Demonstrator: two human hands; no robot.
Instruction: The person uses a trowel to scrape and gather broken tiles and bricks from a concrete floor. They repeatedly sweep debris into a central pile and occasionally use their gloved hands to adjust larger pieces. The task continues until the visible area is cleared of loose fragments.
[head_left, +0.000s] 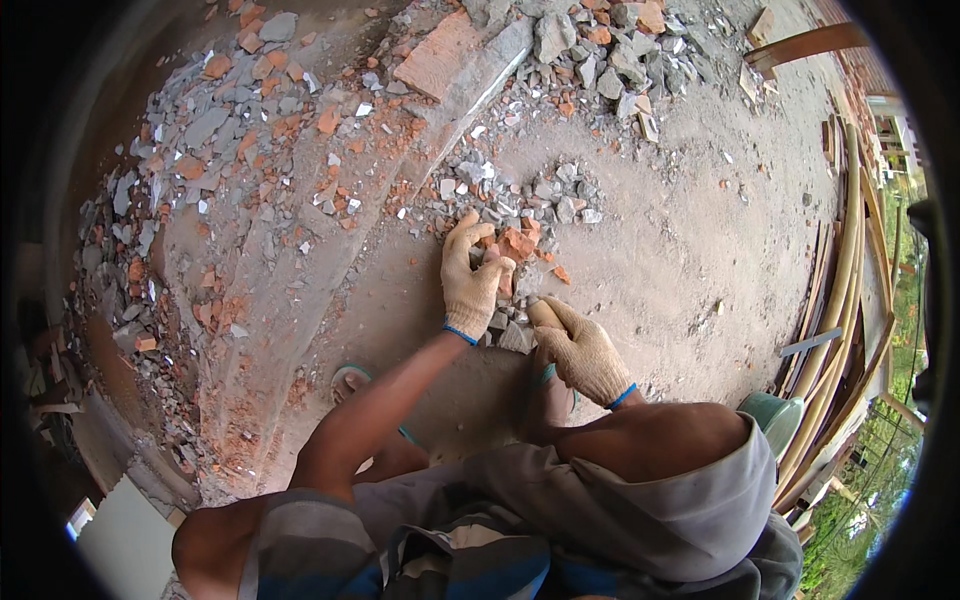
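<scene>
Both my hands wear cream knitted gloves with blue cuffs. My left hand [468, 280] is curled, thumb and fingers closed against pieces of broken orange brick [518, 244] on the ground. A narrow reddish fragment [505, 284] shows just below its thumb. To the right and nearer me, my right hand [585, 352] has its fingers bent and pressed together over small grey stones. What lies inside that grip is hidden. Grey chunks of rubble [517, 336] sit between the hands and my feet. Beyond my left hand is a loose patch of grey stone chips [565, 188].
Grey and orange rubble [210, 125] spreads across the left. A concrete ledge [490, 70] runs toward a heap of larger stones [620, 55] at the far side. Long wooden poles [845, 280] lie at the right, near a green rounded object [775, 422].
</scene>
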